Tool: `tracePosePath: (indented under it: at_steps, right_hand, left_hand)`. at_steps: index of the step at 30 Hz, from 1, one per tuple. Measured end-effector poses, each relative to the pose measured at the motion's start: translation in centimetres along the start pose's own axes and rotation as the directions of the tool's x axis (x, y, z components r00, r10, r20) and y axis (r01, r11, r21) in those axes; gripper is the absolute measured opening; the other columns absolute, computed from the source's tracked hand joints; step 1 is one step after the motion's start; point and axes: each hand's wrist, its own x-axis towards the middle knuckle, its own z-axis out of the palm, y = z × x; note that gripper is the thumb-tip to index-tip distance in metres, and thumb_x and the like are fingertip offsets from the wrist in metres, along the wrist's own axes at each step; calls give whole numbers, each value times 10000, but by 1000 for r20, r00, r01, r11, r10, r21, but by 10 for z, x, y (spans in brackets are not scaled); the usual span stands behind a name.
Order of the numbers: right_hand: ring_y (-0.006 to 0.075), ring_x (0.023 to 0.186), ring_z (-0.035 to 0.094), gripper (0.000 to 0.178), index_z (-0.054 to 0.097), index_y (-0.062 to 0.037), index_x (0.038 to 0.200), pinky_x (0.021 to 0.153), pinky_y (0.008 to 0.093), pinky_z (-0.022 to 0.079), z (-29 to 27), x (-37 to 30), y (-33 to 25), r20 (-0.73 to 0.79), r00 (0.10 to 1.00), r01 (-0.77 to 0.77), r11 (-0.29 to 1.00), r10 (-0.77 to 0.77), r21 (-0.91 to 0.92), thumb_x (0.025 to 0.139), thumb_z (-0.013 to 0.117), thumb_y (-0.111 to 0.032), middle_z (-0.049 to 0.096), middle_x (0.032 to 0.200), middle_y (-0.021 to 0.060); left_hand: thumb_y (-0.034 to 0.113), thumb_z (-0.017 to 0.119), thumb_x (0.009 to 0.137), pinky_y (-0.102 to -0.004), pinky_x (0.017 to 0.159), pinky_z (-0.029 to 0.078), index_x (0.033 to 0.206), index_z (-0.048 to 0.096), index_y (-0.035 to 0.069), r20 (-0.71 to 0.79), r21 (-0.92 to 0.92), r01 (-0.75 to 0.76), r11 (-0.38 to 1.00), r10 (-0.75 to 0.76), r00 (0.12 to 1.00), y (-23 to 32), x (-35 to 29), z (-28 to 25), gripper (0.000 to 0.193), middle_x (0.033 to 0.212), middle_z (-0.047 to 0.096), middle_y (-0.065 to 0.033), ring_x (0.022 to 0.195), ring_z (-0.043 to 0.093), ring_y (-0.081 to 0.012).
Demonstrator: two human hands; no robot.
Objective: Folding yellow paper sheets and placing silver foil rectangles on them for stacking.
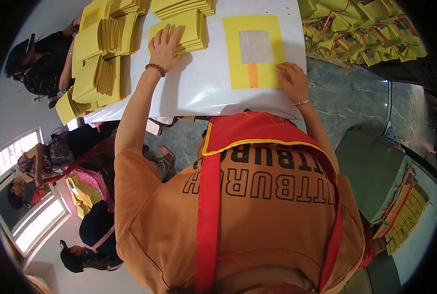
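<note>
Yellow sheet [233, 54], one: flat on white table [199, 93]; silver square [256, 47] and orange strip [253, 76] on its face. Right hand [295, 86]: at sheet's right edge, fingers bent; pinch or mere touch, cannot tell. Left hand [163, 53]: fingers spread, unclenched, resting on folded yellow stack [193, 28], left of sheet. Further yellow stacks [88, 81]: farther left of sheet. Yellow papers [375, 36] with red strands, heaped: right of sheet, past table edge.

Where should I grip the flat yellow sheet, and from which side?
Probably pinch the sheet by its lower right edge, coming from the right. It lies flat, so its rim is the likeliest hold; the silver patch sits inward, and the right hand is at that edge.
</note>
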Motion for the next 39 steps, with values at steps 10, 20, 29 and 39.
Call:
tracePosePath:
  at_steps: [10, 20, 29, 39]
  right_hand:
    - [197, 900, 591, 203, 655, -67, 924, 748, 280, 465, 1, 1, 9, 44, 997, -64, 996, 61, 70, 735, 662, -143, 607, 1010, 69]
    - [186, 813, 603, 199, 678, -46, 832, 712, 273, 469, 0, 1, 13, 53, 988, -156, 954, 147, 257, 813, 599, -227, 635, 958, 62]
    - [186, 827, 613, 247, 692, -39, 849, 733, 268, 469, 1, 2, 10, 53, 980, -201, 940, 194, 274, 857, 547, -239, 638, 944, 75]
    - [190, 861, 591, 231, 674, -80, 897, 750, 279, 455, -3, -2, 16, 26, 1000, -12, 972, 6, 235, 788, 618, -275, 627, 994, 48]
  left_hand:
    - [164, 678, 729, -378, 803, 416, 1073, 562, 40, -109, -538, -428, 726, 444, 889, 156, -30, 0, 384, 997, 534, -131, 935, 506, -300]
    - [95, 614, 804, -331, 641, 451, 859, 610, 21, 37, -804, -150, 576, 300, 953, 141, -14, 9, 93, 797, 565, -110, 725, 547, -269]
    - [138, 563, 816, -348, 676, 473, 833, 604, 9, 261, -792, 50, 608, 264, 929, 141, -6, 4, 136, 813, 609, -121, 762, 582, -286]
    - [156, 539, 852, -339, 611, 446, 879, 582, 1, 363, -800, 221, 558, 157, 918, 140, -4, 7, 162, 739, 589, -122, 656, 563, -253]
